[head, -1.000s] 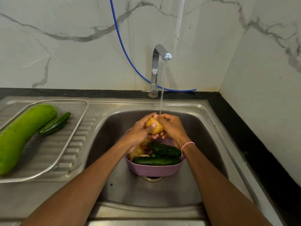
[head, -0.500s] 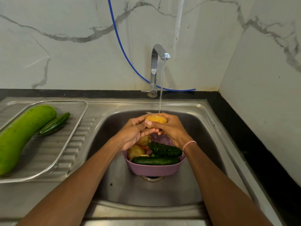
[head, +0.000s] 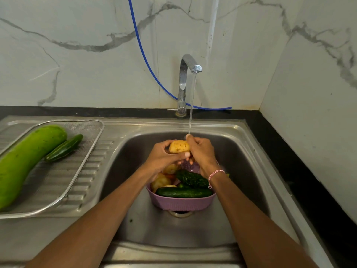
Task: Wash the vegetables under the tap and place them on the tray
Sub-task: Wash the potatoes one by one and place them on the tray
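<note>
Yellow potato (head: 179, 146) gripped by left hand (head: 164, 157) and right hand (head: 201, 151); tap stream (head: 191, 109) lands on right fingertips, so nudge potato under it, rotate

A steel sink (head: 241, 151) is set into a black counter (head: 289, 161), seen along its back and right edges. Behind the sink a white veined marble wall (head: 77, 74) is raised, and a blue hose (head: 143, 53) is run down it. Inside the sink a purple perforated basket (head: 181, 203) is stood over the drain (head: 180, 214). A ribbed drainboard (head: 96, 161) is joined to the sink's left.
</note>
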`<control>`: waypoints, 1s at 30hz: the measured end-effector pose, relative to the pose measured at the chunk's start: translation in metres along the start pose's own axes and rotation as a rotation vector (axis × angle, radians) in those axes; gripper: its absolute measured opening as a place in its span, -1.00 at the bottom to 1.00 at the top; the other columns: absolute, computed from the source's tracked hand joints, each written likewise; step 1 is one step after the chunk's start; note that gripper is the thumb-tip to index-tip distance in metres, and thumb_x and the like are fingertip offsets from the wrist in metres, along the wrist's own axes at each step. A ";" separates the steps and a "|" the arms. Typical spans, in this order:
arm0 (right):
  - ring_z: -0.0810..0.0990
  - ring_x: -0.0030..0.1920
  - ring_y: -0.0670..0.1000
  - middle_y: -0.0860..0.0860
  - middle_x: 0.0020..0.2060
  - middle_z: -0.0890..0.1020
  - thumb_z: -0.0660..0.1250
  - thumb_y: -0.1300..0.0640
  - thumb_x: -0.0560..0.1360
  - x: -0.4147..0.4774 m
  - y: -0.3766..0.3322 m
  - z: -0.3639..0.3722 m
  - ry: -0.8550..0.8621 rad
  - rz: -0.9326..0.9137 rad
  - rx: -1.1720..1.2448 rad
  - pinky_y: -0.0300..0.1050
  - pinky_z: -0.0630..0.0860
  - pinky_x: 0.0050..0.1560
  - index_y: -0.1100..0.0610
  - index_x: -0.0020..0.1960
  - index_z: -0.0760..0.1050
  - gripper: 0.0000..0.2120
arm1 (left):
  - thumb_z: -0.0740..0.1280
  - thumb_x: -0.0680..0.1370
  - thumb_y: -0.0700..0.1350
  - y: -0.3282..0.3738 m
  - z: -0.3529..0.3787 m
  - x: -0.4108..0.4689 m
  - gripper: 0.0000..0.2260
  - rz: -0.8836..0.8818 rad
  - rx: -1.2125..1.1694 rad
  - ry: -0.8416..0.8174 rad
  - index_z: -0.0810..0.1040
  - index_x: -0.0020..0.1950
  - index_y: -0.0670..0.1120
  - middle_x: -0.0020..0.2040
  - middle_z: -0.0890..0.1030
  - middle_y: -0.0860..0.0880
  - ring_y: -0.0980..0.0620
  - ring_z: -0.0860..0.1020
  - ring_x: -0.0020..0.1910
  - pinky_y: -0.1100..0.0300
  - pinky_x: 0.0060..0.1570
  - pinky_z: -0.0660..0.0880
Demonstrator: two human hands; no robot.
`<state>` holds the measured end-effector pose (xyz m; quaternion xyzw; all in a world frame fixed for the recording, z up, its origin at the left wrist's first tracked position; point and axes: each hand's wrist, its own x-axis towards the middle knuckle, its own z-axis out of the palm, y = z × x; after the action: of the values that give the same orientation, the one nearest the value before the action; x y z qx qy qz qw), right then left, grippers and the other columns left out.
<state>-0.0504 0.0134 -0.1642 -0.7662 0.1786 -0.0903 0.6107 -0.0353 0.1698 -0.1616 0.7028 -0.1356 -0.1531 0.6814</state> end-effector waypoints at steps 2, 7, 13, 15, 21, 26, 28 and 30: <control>0.71 0.02 0.17 0.18 -0.04 0.73 0.13 -0.20 0.71 0.001 -0.001 0.001 0.040 0.060 -0.059 0.18 0.65 0.15 0.14 0.04 0.64 -0.52 | 0.56 0.47 0.00 -0.002 -0.002 0.001 -0.63 0.077 0.198 0.027 0.64 0.21 -0.11 -0.07 0.75 -0.10 -0.06 0.74 -0.13 -0.03 0.00 0.69; 0.64 -0.01 0.08 0.18 0.17 0.67 0.00 -0.31 0.71 -0.006 -0.008 0.003 -0.157 0.042 -0.027 -0.09 0.58 -0.18 0.02 0.36 0.52 -0.47 | 0.06 0.49 0.55 -0.007 -0.001 0.006 -0.27 0.069 0.575 0.074 0.58 0.20 -0.03 -0.04 0.73 -0.08 -0.09 0.70 -0.04 -0.19 0.11 0.60; 0.56 0.28 0.03 0.07 0.39 0.50 0.06 -0.08 0.77 -0.023 -0.012 0.013 -0.374 -0.324 -0.302 -0.17 0.55 0.13 -0.02 0.52 0.34 -0.64 | 0.08 0.73 0.17 -0.009 0.001 0.001 -0.52 -0.159 0.108 0.060 0.67 0.15 -0.13 -0.11 0.72 -0.16 -0.03 0.69 -0.12 0.01 0.05 0.65; 0.38 0.53 0.07 0.08 0.57 0.35 0.07 -0.02 0.78 -0.023 -0.011 0.011 -0.410 -0.368 -0.370 -0.02 0.42 0.47 -0.03 0.66 0.20 -0.55 | 0.13 0.72 0.15 -0.004 0.000 -0.001 -0.54 -0.204 -0.046 0.058 0.64 0.19 -0.18 -0.17 0.67 -0.13 0.06 0.64 -0.26 0.20 -0.20 0.58; 0.37 0.54 0.12 0.10 0.58 0.35 0.02 0.00 0.79 -0.025 -0.019 0.016 -0.261 -0.245 -0.131 0.07 0.43 0.50 -0.09 0.66 0.25 -0.56 | 0.25 0.70 0.04 0.005 -0.001 -0.001 -0.71 -0.122 -0.208 0.065 0.58 0.27 -0.13 -0.14 0.65 -0.12 0.03 0.61 -0.25 0.17 -0.21 0.54; 0.62 -0.26 0.05 0.14 -0.17 0.67 0.05 -0.19 0.75 -0.019 -0.023 0.007 -0.161 0.130 0.121 -0.11 0.55 -0.36 0.01 0.26 0.53 -0.61 | 0.28 0.69 0.02 0.000 0.002 0.000 -0.71 -0.042 -0.103 -0.037 0.50 0.31 -0.14 -0.07 0.66 -0.17 -0.07 0.61 -0.15 0.05 -0.08 0.57; 0.52 -0.49 -0.03 0.11 -0.37 0.60 0.06 -0.26 0.72 -0.020 -0.021 -0.002 -0.295 0.222 0.160 -0.22 0.41 -0.54 0.08 0.25 0.49 -0.54 | 0.27 0.69 0.02 -0.003 0.004 0.003 -0.69 -0.055 -0.063 -0.012 0.49 0.31 -0.17 -0.05 0.67 -0.22 -0.11 0.61 -0.15 0.02 -0.04 0.57; 0.50 -0.51 -0.08 0.08 -0.34 0.59 0.11 -0.19 0.74 -0.020 -0.019 -0.001 -0.363 0.122 0.114 -0.25 0.40 -0.54 0.03 0.38 0.46 -0.62 | 0.23 0.72 0.00 -0.006 0.007 0.005 -0.66 -0.092 -0.104 0.051 0.49 0.29 -0.27 -0.12 0.65 -0.24 -0.11 0.60 -0.22 0.06 -0.10 0.59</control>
<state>-0.0664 0.0234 -0.1439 -0.7220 0.1062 0.0762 0.6794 -0.0339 0.1618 -0.1675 0.6758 -0.0774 -0.1731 0.7123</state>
